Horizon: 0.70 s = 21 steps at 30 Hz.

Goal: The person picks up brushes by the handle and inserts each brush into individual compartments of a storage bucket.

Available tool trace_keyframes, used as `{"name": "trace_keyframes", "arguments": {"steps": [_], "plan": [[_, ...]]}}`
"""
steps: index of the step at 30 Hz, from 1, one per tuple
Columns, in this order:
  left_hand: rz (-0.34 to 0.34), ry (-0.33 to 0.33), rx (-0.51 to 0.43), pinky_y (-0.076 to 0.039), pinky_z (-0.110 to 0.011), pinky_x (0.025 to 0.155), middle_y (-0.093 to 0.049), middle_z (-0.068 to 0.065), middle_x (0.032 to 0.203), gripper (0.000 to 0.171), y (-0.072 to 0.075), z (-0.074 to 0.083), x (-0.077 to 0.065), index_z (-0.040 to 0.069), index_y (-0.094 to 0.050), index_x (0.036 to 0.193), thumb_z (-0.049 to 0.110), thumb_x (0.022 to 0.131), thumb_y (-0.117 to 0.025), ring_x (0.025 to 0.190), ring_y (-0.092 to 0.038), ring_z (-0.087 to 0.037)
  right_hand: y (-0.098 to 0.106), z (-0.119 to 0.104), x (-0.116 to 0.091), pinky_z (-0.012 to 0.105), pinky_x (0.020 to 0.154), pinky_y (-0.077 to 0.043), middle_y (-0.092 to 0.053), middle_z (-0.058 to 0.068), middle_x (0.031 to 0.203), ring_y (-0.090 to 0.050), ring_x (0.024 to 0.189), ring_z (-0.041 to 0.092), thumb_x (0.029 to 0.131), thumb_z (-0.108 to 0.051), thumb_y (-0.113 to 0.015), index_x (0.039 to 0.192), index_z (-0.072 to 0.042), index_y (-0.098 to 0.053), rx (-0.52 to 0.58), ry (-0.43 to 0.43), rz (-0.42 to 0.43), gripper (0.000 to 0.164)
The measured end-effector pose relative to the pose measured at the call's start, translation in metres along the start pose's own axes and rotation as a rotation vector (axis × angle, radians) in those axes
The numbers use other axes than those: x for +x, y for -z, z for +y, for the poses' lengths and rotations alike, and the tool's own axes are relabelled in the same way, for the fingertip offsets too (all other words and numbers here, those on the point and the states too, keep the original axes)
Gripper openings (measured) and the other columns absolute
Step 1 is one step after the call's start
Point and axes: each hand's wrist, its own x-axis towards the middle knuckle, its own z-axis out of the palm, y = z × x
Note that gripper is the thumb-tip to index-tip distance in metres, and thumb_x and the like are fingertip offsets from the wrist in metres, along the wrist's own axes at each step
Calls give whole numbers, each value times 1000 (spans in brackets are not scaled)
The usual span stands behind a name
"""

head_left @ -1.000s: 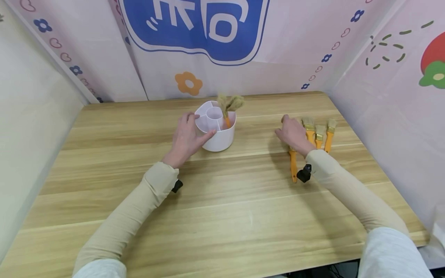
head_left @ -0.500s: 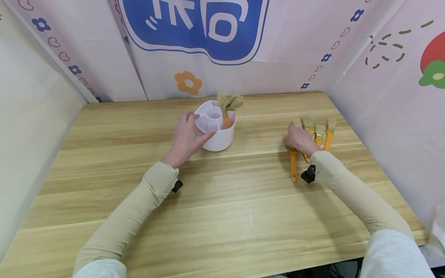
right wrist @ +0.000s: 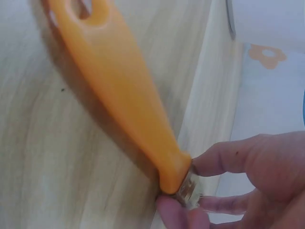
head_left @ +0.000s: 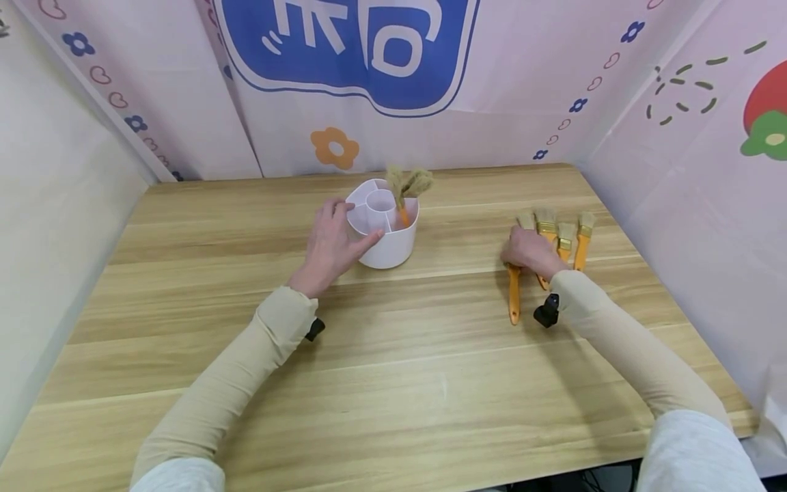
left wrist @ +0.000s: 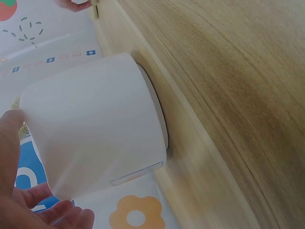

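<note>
A white divided desk organizer (head_left: 389, 251) stands upright near the back of the table. My left hand (head_left: 330, 240) grips its rim, thumb on the near side and fingers on the left. Two bristle heads (head_left: 407, 184) stick up from its right compartment, one orange handle showing. Over on the right, my right hand (head_left: 531, 249) pinches a flat paintbrush (head_left: 514, 295) at the metal ferrule, seen closely in the right wrist view beside the orange handle (right wrist: 124, 86). That handle points toward me; my hand hides the middle of the brush.
Several more orange-handled brushes (head_left: 582, 239) lie right beside my right hand, bristles toward the back wall. A printed backdrop (head_left: 492, 137) rises behind the wooden table (head_left: 393, 383), with another wall panel (head_left: 682, 198) on the right.
My right hand has moved right and down onto the paintbrush and now pinches it; the handle end has shifted slightly left. My left hand and the organizer have stayed put.
</note>
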Motion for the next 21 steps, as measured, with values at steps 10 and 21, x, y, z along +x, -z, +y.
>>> {"name": "trace_keyframes", "arguments": {"steps": [10, 21], "plan": [[4, -10, 7, -43, -47, 97, -43, -18, 132, 72, 0, 0, -1, -3, -48, 124, 52, 80, -65, 123, -41, -33, 3, -3, 6, 39, 73, -48, -58, 23, 104, -58, 80, 29, 89, -23, -47, 125, 5, -39, 71, 47, 69, 47], [-8, 1, 13, -42, -45, 99, -42, -18, 133, 74, 0, 1, 0, -3, -48, 125, 53, 80, -64, 123, -41, -32, 12, -13, 10, 35, 62, -44, -60, 23, 96, -54, 72, 28, 86, -19, -53, 130, 2, -38, 200, 105, 298, 51]]}}
